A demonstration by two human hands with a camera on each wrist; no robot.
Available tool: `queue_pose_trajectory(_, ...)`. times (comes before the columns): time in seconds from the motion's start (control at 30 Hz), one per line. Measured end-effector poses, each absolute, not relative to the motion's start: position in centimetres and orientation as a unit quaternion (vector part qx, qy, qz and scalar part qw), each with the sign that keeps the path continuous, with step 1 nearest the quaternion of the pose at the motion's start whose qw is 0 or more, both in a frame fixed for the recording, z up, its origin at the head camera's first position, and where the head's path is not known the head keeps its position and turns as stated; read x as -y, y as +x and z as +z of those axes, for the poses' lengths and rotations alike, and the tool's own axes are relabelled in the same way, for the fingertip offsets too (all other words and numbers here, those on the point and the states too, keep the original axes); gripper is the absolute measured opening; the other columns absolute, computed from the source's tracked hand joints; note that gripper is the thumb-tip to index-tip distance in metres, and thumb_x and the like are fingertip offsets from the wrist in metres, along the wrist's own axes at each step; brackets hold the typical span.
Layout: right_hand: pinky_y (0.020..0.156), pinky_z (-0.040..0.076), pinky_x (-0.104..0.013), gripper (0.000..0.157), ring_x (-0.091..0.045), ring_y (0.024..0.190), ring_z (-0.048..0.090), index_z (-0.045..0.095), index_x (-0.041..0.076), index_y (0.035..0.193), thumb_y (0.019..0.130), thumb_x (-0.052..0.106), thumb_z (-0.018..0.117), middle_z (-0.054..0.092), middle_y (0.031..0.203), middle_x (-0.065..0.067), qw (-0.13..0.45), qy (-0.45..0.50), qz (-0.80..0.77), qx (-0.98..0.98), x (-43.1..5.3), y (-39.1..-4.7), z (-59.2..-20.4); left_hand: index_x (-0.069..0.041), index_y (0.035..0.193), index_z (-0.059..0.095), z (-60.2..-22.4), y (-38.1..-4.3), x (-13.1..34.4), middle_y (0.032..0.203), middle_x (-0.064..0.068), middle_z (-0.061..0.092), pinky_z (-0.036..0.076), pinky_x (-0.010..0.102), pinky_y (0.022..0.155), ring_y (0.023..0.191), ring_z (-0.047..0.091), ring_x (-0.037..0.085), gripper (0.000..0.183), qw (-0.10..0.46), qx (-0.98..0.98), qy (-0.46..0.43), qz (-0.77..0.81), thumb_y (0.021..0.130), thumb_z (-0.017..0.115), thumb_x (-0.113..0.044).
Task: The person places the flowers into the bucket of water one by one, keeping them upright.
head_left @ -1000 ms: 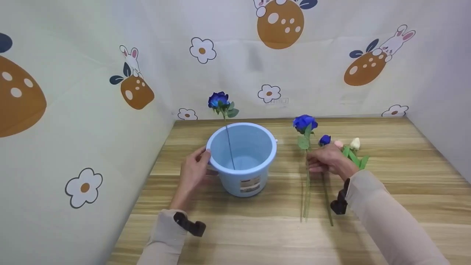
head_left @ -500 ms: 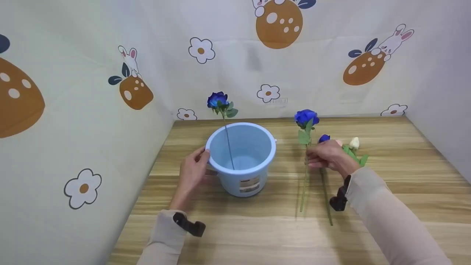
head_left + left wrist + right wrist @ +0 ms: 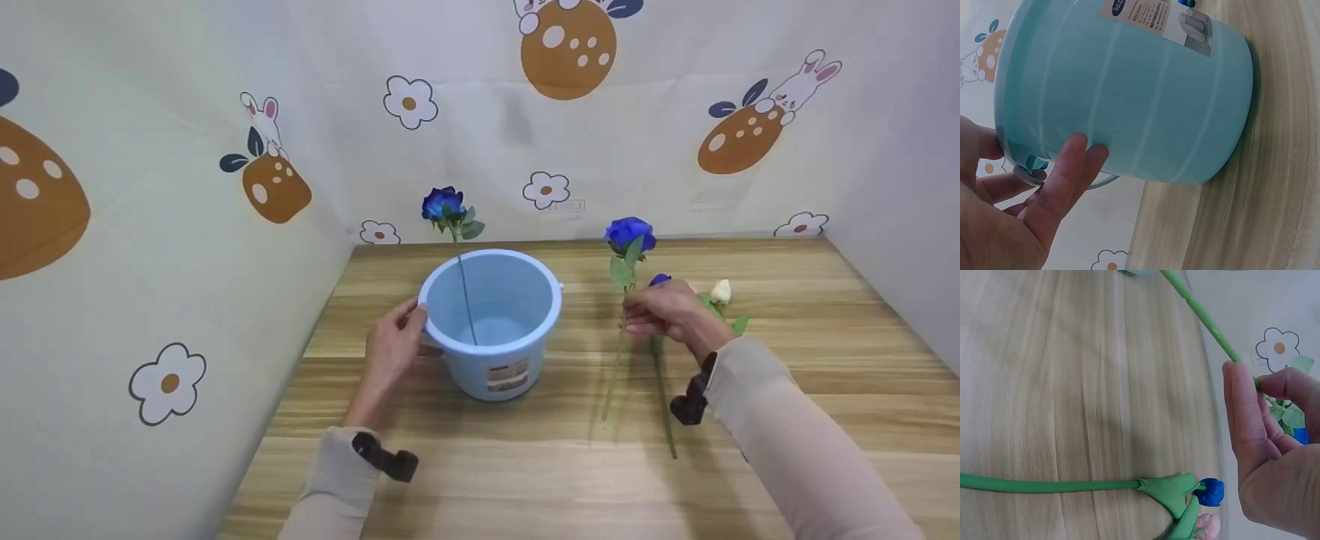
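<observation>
A light blue bucket (image 3: 491, 300) stands upright with one blue rose (image 3: 444, 204) leaning inside it, its bloom above the rim. At the bucket's left side, my left hand (image 3: 394, 341) holds the rim, thumb at the edge and fingers against the outer wall near the handle joint (image 3: 1028, 175). Another blue rose (image 3: 630, 234) hangs nearly upright, bloom up, its green stem (image 3: 1207, 323) pinched between the thumb and fingers of my right hand (image 3: 666, 309). That stem's lower end is over the table, right of the bucket.
A blue bud on a green stem (image 3: 1072, 486) lies on the wooden table (image 3: 555, 480), below my right hand. Beside it are a pink flower (image 3: 1208, 526) and a white one (image 3: 720, 291), partly hidden by that hand. Patterned sheeting (image 3: 480, 150) rises behind and at the left.
My right hand has lifted the blue rose slightly, its stem end rising off the table and swinging a little left. The left hand and bucket stay put.
</observation>
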State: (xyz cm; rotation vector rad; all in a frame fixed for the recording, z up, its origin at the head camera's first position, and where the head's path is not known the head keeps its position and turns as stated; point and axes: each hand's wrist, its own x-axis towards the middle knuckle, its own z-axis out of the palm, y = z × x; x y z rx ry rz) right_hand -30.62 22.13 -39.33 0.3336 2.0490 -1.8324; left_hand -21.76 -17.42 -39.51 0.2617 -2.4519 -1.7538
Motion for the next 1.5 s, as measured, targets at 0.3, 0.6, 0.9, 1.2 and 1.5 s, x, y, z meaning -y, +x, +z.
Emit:
queue_pose_trajectory(0.3, 0.064, 0.066, -0.024, 0.012, -0.013, 0.058, 0.074, 0.071, 0.001, 0.086, 0.096, 0.004, 0.065, 0.075, 0.071, -0.005, 0.193, 0.123, -0.662, -0.714, -21.8, -30.8, -38.9, -0.006, 0.152, 0.057, -39.5, -21.8, 17.5, 0.141, 0.023, 0.066, 0.067, 0.043, 0.088, 0.121, 0.069, 0.035, 0.049, 0.074, 0.826, 0.073, -0.555, 0.110, 0.052, -0.032)
queue_pose_trajectory(0.6, 0.063, 0.066, -0.023, 0.018, -0.012, 0.057, 0.074, 0.073, 0.004, 0.082, 0.097, 0.002, 0.063, 0.076, 0.073, -0.006, 0.196, 0.114, -0.679, -0.698, -21.6, -30.8, -38.5, -0.004, 0.150, 0.059, -39.5, -21.9, 17.6, 0.136, 0.026, 0.068, 0.069, 0.044, 0.069, 0.091, 0.079, 0.036, 0.048, 0.081, 0.815, 0.072, -0.569, 0.109, 0.055, -0.029)
queue_pose_trajectory(0.9, 0.066, 0.066, -0.023, 0.013, -0.012, 0.060, 0.074, 0.070, 0.002, 0.087, 0.098, 0.002, 0.063, 0.075, 0.074, -0.005, 0.202, 0.117, -0.684, -0.691, -21.5, -30.9, -38.2, -0.006, 0.152, 0.056, -39.6, -21.9, 17.6, 0.132, 0.026, 0.068, 0.069, 0.040, 0.068, 0.079, 0.080, 0.034, 0.049, 0.060, 0.805, 0.074, -0.586, 0.110, 0.053, -0.030)
queue_pose_trajectory(1.2, 0.068, 0.066, -0.022, 0.008, -0.011, 0.061, 0.073, 0.068, 0.001, 0.094, 0.099, 0.005, 0.062, 0.073, 0.076, -0.004, 0.205, 0.119, -0.685, -0.689, -21.5, -31.0, -37.7, -0.008, 0.154, 0.055, -39.6, -21.9, 17.7, 0.136, 0.025, 0.067, 0.069, 0.037, 0.068, 0.085, 0.080, 0.035, 0.050, 0.053, 0.807, 0.075, -0.584, 0.110, 0.053, -0.032)
queue_pose_trajectory(1.5, 0.068, 0.065, -0.019, 0.014, -0.010, 0.065, 0.074, 0.070, 0.003, 0.093, 0.102, 0.007, 0.060, 0.074, 0.078, -0.004, 0.201, 0.113, -0.697, -0.680, -21.3, -30.9, -37.3, -0.005, 0.150, 0.059, -39.7, -21.8, 17.6, 0.133, 0.026, 0.069, 0.069, 0.046, 0.070, 0.082, 0.080, 0.035, 0.047, 0.072, 0.800, 0.069, -0.592, 0.109, 0.055, -0.029)
